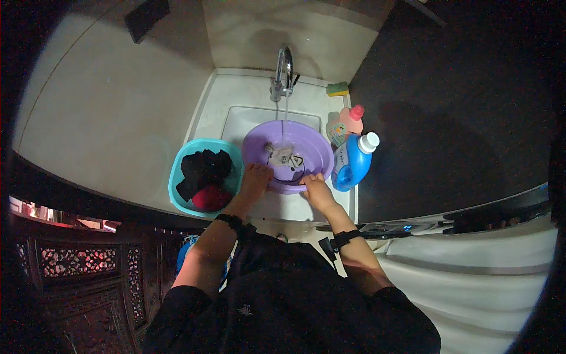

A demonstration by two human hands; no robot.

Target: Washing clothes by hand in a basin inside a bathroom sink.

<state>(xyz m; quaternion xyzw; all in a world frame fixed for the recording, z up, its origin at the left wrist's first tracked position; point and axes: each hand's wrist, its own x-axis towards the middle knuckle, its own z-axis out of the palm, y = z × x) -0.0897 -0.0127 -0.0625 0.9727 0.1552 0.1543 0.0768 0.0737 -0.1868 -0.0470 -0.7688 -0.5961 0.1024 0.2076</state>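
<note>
A purple plastic basin [252,137] sits over the white sink [234,115], tilted slightly toward me. My left hand [255,179] grips its near left rim, and my right hand [317,190] grips the near right rim. Water falls from the chrome faucet [286,57] into the basin. Inside lies a small pale cloth item [283,157] with dark markings. A thin dark cord or strap [289,180] curves beside it; whether the two are joined I cannot tell.
Left of the basin, a turquoise tub [177,177] holds black cloth [205,170] and a dark red item [212,198]. At the right stand a blue detergent bottle [353,166] and a pink bottle [349,121]. A sponge [338,89] rests in the back right corner.
</note>
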